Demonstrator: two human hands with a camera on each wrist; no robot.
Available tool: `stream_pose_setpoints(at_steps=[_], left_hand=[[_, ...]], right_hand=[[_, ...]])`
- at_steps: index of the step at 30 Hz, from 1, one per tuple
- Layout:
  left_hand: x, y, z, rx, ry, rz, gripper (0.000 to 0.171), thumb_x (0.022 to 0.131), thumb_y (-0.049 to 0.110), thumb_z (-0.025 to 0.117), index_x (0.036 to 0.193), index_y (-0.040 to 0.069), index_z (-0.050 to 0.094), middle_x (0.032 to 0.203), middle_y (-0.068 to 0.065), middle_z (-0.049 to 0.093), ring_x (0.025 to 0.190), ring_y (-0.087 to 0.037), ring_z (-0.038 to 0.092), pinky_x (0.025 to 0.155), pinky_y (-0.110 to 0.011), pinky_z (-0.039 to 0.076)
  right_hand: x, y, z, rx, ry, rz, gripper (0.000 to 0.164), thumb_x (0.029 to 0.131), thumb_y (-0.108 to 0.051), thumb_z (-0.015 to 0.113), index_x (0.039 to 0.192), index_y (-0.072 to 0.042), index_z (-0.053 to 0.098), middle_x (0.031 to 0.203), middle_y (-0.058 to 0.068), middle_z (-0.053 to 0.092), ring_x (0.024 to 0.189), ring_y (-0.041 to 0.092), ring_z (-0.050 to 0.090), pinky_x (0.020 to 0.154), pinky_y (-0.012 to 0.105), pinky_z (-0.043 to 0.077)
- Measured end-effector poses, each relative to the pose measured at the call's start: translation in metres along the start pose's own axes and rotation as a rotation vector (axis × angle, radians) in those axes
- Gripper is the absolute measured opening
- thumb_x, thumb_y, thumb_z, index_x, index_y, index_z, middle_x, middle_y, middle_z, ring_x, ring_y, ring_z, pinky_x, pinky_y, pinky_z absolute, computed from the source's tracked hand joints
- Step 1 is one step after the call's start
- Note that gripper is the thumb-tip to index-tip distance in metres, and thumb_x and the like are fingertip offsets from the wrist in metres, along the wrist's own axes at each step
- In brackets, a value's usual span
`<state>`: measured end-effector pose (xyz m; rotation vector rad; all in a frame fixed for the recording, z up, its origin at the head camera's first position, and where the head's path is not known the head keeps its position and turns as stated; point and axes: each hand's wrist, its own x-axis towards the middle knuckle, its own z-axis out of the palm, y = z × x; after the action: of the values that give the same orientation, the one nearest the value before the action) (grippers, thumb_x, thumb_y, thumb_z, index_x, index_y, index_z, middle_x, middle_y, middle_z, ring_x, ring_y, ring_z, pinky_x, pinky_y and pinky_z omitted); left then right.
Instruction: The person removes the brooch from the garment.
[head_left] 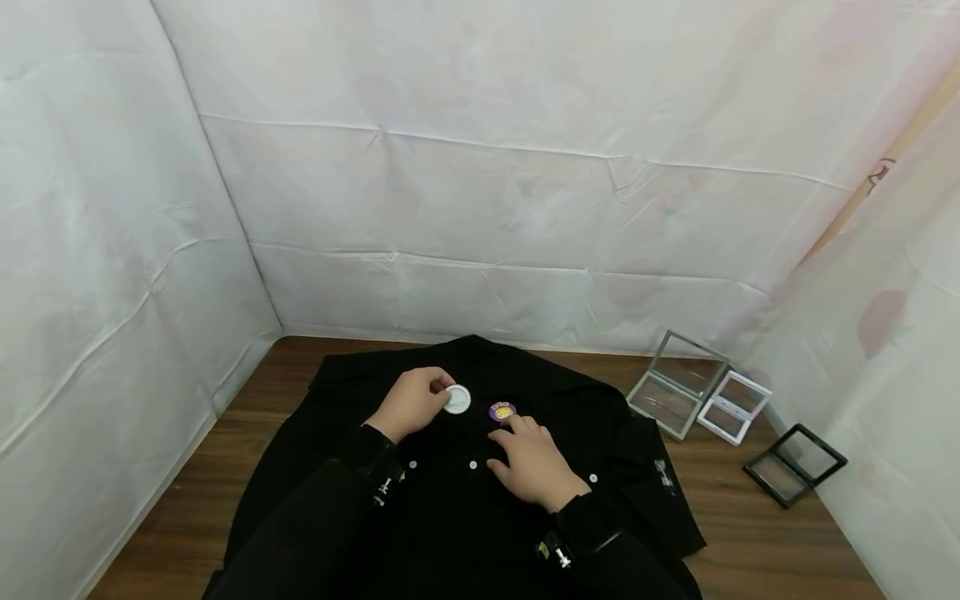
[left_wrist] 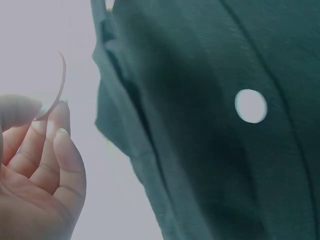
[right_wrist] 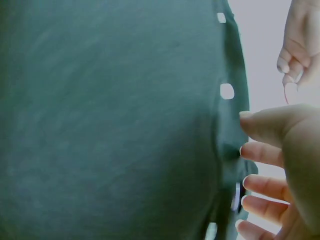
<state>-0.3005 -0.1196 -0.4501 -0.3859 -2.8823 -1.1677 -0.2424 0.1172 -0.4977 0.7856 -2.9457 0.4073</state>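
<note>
A black button-up shirt (head_left: 450, 517) lies spread on a brown wooden table. My left hand (head_left: 415, 402) pinches a white round disc (head_left: 457, 400) between thumb and fingers, above the shirt's upper part. In the left wrist view the disc (left_wrist: 63, 82) shows nearly edge-on as a thin curve. A purple round badge (head_left: 502, 411) with a yellow figure sits on the shirt to the right of the disc. Over the shirt, my right hand (head_left: 534, 463) has its fingers spread, with fingertips at the badge's lower edge. Whether they touch it I cannot tell.
White buttons (head_left: 473, 465) dot the shirt. To the right stand three opened folding frames with clear panes: a large grey one (head_left: 678, 385), a white one (head_left: 733, 407) and a black one (head_left: 795, 465). White cloth walls (head_left: 487, 208) close in the table.
</note>
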Motion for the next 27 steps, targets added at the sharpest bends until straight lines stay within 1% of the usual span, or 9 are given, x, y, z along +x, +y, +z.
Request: stream_pose_setpoints(at_steps=[4, 6, 9, 13, 16, 20, 23, 27], left_hand=[[-0.006, 0.009, -0.005, -0.078, 0.041, -0.009, 0.008, 0.1, 0.01, 0.069, 0.105, 0.015, 0.073, 0.093, 0.005, 0.067, 0.085, -0.014, 0.062, 0.079, -0.037, 0.054], [-0.012, 0.012, -0.004, -0.131, 0.055, -0.014, 0.008, 0.1, 0.011, 0.069, 0.105, 0.015, 0.073, 0.093, 0.005, 0.068, 0.086, -0.013, 0.063, 0.08, -0.037, 0.054], [-0.022, 0.017, 0.001, -0.199, 0.076, -0.009, 0.008, 0.099, 0.012, 0.07, 0.105, 0.016, 0.074, 0.093, 0.006, 0.069, 0.085, -0.013, 0.063, 0.079, -0.037, 0.055], [-0.035, 0.024, 0.009, -0.279, 0.122, 0.013, 0.01, 0.099, 0.013, 0.071, 0.107, 0.016, 0.074, 0.093, 0.006, 0.069, 0.082, -0.014, 0.063, 0.075, -0.036, 0.054], [-0.043, 0.031, 0.011, -0.35, 0.17, 0.035, 0.009, 0.098, 0.012, 0.071, 0.106, 0.015, 0.074, 0.093, 0.005, 0.069, 0.083, -0.015, 0.064, 0.075, -0.036, 0.055], [-0.054, 0.041, 0.008, -0.452, 0.218, 0.046, 0.008, 0.096, 0.01, 0.073, 0.103, 0.013, 0.074, 0.094, 0.001, 0.07, 0.086, -0.016, 0.068, 0.077, -0.032, 0.059], [-0.064, 0.049, 0.005, -0.549, 0.234, 0.044, 0.007, 0.094, 0.007, 0.074, 0.1, 0.01, 0.074, 0.093, -0.004, 0.071, 0.083, -0.02, 0.07, 0.075, -0.037, 0.061], [-0.076, 0.061, 0.004, -0.687, 0.24, 0.06, 0.003, 0.093, 0.004, 0.074, 0.096, 0.004, 0.073, 0.093, -0.01, 0.071, 0.079, -0.025, 0.07, 0.073, -0.038, 0.061]], right_hand=[[-0.002, -0.001, -0.009, 0.09, 0.081, 0.012, 0.032, 0.099, -0.034, 0.07, 0.122, -0.012, 0.073, 0.126, 0.006, 0.063, 0.118, 0.026, 0.058, 0.101, 0.049, 0.047], [-0.004, -0.002, -0.014, 0.144, 0.114, 0.022, 0.027, 0.099, -0.031, 0.07, 0.118, -0.013, 0.073, 0.12, 0.002, 0.065, 0.114, 0.022, 0.061, 0.098, 0.046, 0.05], [-0.007, -0.005, -0.019, 0.222, 0.157, 0.039, 0.02, 0.1, -0.029, 0.07, 0.113, -0.015, 0.074, 0.11, -0.004, 0.067, 0.102, 0.014, 0.063, 0.09, 0.039, 0.054], [-0.01, -0.009, -0.024, 0.302, 0.238, 0.049, 0.011, 0.099, -0.026, 0.07, 0.106, -0.018, 0.075, 0.098, -0.012, 0.064, 0.083, 0.005, 0.058, 0.075, 0.031, 0.053], [-0.012, -0.013, -0.028, 0.351, 0.292, 0.052, 0.006, 0.099, -0.024, 0.071, 0.103, -0.022, 0.075, 0.09, -0.016, 0.06, 0.075, 0.002, 0.053, 0.069, 0.027, 0.05], [-0.016, -0.019, -0.037, 0.467, 0.313, 0.035, 0.005, 0.1, -0.024, 0.07, 0.102, -0.024, 0.074, 0.086, -0.018, 0.056, 0.075, 0.003, 0.053, 0.067, 0.026, 0.049], [-0.022, -0.024, -0.047, 0.564, 0.319, 0.009, 0.005, 0.101, -0.023, 0.07, 0.103, -0.023, 0.074, 0.086, -0.017, 0.058, 0.076, 0.005, 0.055, 0.067, 0.026, 0.05], [-0.031, -0.029, -0.06, 0.658, 0.341, -0.037, 0.007, 0.1, -0.02, 0.07, 0.104, -0.025, 0.073, 0.087, -0.015, 0.059, 0.074, 0.008, 0.057, 0.065, 0.026, 0.051]])
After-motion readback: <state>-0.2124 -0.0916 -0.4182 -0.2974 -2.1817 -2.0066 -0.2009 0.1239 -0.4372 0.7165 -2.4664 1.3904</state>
